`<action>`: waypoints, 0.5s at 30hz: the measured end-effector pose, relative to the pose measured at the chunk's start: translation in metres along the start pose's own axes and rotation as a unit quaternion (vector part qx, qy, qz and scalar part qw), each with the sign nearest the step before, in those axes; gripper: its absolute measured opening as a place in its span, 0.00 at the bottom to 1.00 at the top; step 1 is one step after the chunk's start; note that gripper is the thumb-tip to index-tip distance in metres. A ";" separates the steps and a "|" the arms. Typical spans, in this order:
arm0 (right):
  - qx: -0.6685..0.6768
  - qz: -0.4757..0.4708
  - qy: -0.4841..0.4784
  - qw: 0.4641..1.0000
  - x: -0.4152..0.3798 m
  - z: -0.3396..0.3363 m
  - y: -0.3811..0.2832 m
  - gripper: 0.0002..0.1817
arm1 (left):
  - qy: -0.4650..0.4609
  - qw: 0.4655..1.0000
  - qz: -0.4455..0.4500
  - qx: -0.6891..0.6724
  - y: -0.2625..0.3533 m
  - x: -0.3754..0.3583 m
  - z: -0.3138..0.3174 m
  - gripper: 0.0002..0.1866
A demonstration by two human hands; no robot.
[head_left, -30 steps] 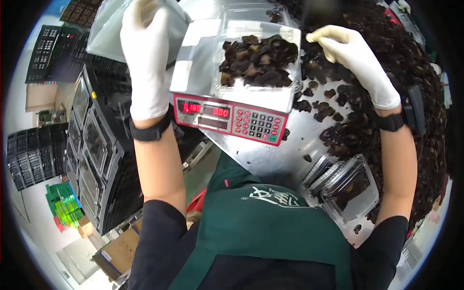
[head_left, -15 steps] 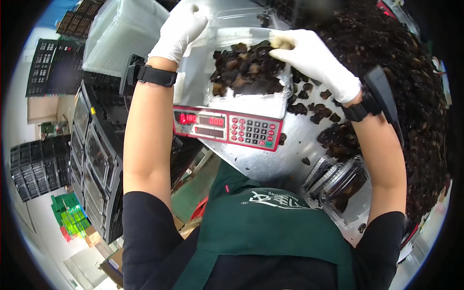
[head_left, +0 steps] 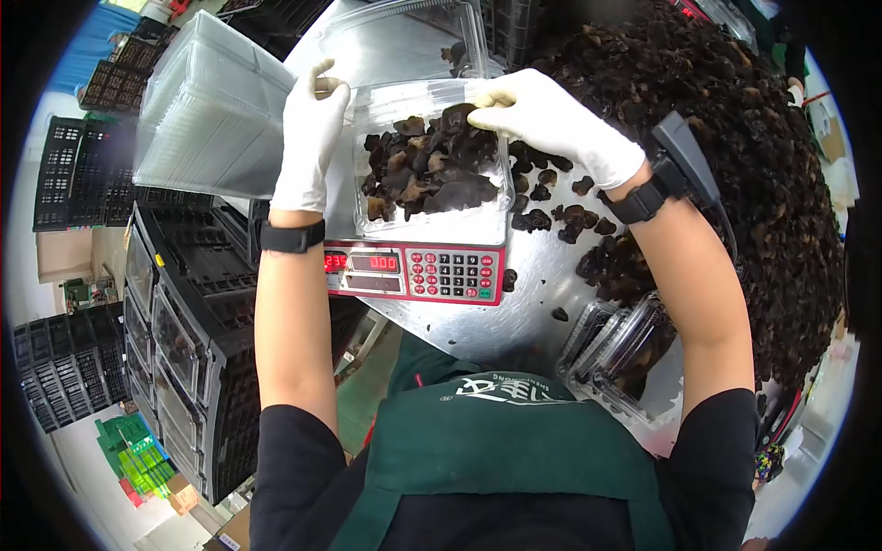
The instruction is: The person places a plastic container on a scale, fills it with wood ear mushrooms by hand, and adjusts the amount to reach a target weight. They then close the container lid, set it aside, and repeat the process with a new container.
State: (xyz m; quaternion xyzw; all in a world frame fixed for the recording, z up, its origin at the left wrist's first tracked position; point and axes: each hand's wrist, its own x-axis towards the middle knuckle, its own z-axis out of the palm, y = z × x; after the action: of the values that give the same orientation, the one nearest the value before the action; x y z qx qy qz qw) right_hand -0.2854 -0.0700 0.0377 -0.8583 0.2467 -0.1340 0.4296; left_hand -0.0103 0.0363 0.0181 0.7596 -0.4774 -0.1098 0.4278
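A clear plastic clamshell box (head_left: 365,216) of dark wood ear mushrooms (head_left: 432,165) rests on a red-framed digital scale (head_left: 413,292). Its transparent lid (head_left: 395,46) is tipped back beyond the far rim. My left hand (head_left: 312,138), in a white glove, is at the box's far left corner. Its thumb and bent fingers are apart, with nothing visible between them. My right hand (head_left: 551,119), also gloved, has thumb and fingers closed around the far right corner of the box, the thumb lying over the mushrooms. The scale's red digits read 235 on the visible part.
A huge heap of wood ear (head_left: 698,184) covers the right side of the metal table (head_left: 478,326), with loose pieces near the scale. Nested clear boxes (head_left: 606,349) lie at front right. Stacked lids or trays (head_left: 211,110) and black crates (head_left: 220,303) stand left.
The scene has shifted down and left in view. The lid shows more fully behind the box. My left hand's fingers have opened somewhat, and the scale reading has gone from about 0.180 to 235.
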 end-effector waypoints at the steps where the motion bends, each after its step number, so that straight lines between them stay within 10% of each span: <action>1: 0.051 0.001 -0.009 0.999 -0.002 -0.003 0.001 0.13 | 0.003 1.000 -0.012 -0.003 0.001 -0.005 0.000 0.27; 6: 0.150 0.068 -0.028 0.986 -0.016 -0.020 -0.018 0.12 | 0.070 0.995 0.057 0.034 0.021 -0.038 -0.001 0.26; 12: 0.166 0.057 -0.034 0.984 -0.037 -0.033 -0.043 0.12 | -0.090 0.987 0.103 -0.085 0.124 -0.110 0.006 0.21; 15: 0.173 0.058 -0.032 0.983 -0.048 -0.034 -0.051 0.10 | -0.181 0.974 -0.036 -0.127 0.129 -0.121 0.016 0.20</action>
State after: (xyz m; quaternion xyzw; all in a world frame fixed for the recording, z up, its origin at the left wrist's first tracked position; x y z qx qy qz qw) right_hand -0.3255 -0.0412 0.0983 -0.7589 0.2552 -0.1217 0.5866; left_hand -0.1636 0.1034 0.0764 0.6832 -0.5013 -0.3211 0.4229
